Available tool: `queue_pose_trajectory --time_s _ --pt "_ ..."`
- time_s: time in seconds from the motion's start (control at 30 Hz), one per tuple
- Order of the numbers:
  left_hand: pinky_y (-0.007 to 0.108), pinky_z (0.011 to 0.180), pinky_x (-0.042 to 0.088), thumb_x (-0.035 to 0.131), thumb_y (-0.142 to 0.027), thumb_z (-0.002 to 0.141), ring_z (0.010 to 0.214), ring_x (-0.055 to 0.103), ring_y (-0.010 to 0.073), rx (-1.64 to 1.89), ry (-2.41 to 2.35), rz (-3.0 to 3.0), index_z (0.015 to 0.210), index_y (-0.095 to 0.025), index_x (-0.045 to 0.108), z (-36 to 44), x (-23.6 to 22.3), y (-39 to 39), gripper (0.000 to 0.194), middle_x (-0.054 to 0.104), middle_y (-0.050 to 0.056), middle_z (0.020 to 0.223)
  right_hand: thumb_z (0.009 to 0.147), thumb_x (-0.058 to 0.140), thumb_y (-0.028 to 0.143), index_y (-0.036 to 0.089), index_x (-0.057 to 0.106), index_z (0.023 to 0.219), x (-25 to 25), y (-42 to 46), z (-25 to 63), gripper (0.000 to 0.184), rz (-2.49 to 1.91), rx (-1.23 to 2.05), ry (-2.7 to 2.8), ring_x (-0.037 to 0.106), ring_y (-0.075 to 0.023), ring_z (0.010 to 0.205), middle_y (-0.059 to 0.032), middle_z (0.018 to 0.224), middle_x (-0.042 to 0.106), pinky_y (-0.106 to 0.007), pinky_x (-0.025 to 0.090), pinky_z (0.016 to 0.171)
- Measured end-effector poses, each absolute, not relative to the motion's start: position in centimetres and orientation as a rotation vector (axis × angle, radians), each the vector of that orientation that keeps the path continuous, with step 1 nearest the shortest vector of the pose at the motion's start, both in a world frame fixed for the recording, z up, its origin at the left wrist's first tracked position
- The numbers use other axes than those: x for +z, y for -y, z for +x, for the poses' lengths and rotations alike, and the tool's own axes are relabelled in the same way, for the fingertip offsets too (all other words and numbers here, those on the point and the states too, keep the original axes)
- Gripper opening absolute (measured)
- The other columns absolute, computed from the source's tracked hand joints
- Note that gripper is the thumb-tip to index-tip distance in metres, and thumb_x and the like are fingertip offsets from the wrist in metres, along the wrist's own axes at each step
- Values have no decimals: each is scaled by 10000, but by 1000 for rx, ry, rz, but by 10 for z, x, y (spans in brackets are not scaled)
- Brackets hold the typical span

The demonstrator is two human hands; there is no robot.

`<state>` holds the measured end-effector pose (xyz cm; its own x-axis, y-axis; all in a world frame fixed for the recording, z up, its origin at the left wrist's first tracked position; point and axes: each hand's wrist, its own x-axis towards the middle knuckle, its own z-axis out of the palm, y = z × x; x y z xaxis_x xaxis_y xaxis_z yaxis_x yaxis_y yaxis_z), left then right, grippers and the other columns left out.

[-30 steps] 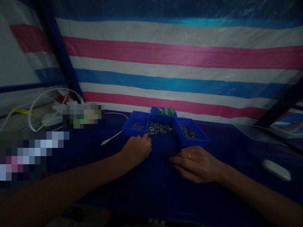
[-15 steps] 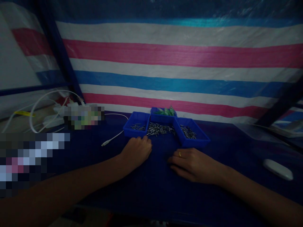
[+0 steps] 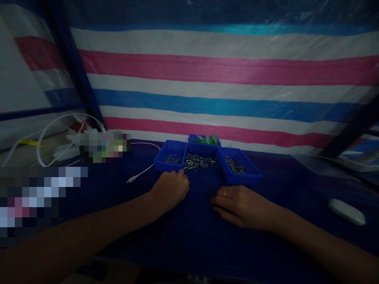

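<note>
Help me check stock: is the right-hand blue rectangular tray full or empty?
Partly filled: thin silvery metal pins lie inside the blue rectangular tray, below its rim.

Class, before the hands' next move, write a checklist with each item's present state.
1. Left blue bin upright: ok.
2. Right blue bin upright: ok.
3. Table between these bins free of loose metal pins: not ok; many lie there.
4. Left hand clear of the white cable plug: ok.
5. Left hand unloaded: cannot tell; palm hidden.
6. Right hand unloaded: cannot tell; its fingers curl downward.
</note>
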<state>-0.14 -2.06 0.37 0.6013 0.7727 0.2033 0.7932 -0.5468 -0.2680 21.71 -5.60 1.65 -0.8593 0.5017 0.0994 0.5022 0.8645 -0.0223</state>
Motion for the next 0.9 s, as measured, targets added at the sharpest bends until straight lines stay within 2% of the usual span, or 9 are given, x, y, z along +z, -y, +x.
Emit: queue_pose_trajectory --time_s 0.23,0.6,0.9 --pt "314 492 439 395 -258 875 655 598 248 -90 1300 -2473 845 -120 584 0 7 25 236 596 94 785 901 383 206 144 558 974 18 58 217 199 -810 12 2932 511 -141 700 -42 779 561 -257 388 647" --pt "298 466 406 393 -269 876 618 601 241 -68 1299 -2473 783 -107 615 -1 5 24 290 604 102 769 895 396 209 152 559 975 19 58 217 191 -828 25 2929 515 -140 706 -40 784 561 -258 393 647" --pt "310 482 431 390 -296 881 615 619 252 -84 1317 -2467 827 -105 596 0 7 23 286 633 103 723 899 388 216 151 550 995 16 57 218 199 -832 24 2933 513 -145 716 -41 799 562 -264 393 657"
